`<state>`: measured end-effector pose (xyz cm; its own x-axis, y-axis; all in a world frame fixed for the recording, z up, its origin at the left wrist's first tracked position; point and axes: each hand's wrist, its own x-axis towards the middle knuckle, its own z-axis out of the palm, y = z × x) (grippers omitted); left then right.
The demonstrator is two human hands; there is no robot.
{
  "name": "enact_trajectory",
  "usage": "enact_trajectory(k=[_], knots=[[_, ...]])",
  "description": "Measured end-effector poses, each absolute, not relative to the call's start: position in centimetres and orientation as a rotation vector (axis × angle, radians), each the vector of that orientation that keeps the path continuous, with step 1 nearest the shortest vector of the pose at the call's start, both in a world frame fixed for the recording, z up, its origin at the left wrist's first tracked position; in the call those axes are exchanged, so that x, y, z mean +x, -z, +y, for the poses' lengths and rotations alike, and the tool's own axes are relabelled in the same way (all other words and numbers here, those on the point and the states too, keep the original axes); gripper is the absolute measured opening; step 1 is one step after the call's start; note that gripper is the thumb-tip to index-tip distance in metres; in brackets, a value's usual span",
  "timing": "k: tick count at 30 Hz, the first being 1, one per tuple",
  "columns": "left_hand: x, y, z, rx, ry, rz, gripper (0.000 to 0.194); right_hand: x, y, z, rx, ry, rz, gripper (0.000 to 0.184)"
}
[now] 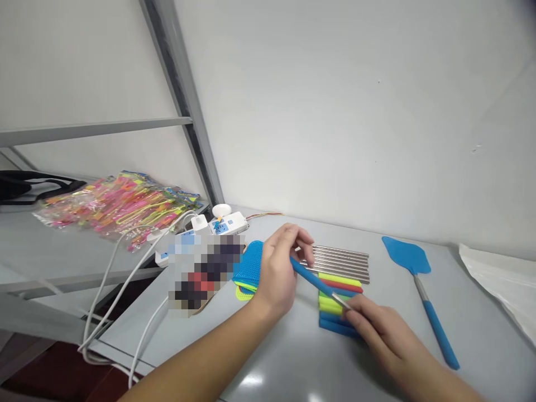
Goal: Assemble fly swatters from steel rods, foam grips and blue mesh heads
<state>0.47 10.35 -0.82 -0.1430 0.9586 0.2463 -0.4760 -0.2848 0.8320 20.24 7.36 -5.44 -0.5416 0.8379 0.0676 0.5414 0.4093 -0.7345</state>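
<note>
My left hand [278, 271] is closed round the far end of a blue handle sleeve [312, 276] over the table. A metal rod [341, 301] sticks out of the sleeve's near end, and my right hand [379, 329] pinches it between thumb and fingers. Beneath them lie several coloured handle sleeves [330, 304] in green, yellow, red and blue, partly hidden by my right hand. Just behind is a row of bare metal rods [341, 262]. Blue perforated swatter heads [250, 262] are stacked beside my left hand, with a yellow-green one underneath.
A blue fly swatter [426, 301] lies at the right, near a white plastic sheet [498, 285]. At left are power strips [228, 224], white cables [134, 276], a blurred-out item [205, 276] and bagged colourful goods [125, 206]. A metal frame post [184, 100] rises behind.
</note>
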Motion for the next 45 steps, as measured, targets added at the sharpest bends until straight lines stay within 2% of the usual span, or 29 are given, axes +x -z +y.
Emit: enact_trajectory(k=[6, 12, 16, 20, 28, 35, 45], knots=[[1.7, 1.3, 9.5, 0.861, -1.722, 0.638, 0.033, 19.2, 6.2, 5.0, -1.123, -1.074, -1.989, 0.039], [3.2, 2.0, 7.9, 0.779, -1.686, 0.646, 0.044, 19.0, 7.0, 4.5, -1.118, -1.197, -1.919, 0.043], [3.4, 2.3, 7.3, 0.890, -1.607, 0.682, 0.048, 19.1, 7.6, 4.5, -1.084, -1.247, -1.894, 0.045], [3.0, 2.5, 7.5, 1.132, -1.673, 0.744, 0.046, 19.1, 7.6, 4.4, -1.087, -1.268, -1.890, 0.046], [3.0, 2.8, 7.9, 1.260, -1.657, 0.790, 0.043, 19.1, 7.4, 4.3, -1.040, -1.300, -1.869, 0.046], [4.1, 3.1, 7.8, 1.127, -1.609, 0.735, 0.041, 19.1, 7.7, 4.2, -1.067, -1.410, -1.819, 0.045], [7.2, 2.1, 6.6, 0.958, -1.683, 0.702, 0.044, 19.9, 7.5, 4.3, -0.905, -1.350, -1.862, 0.036]])
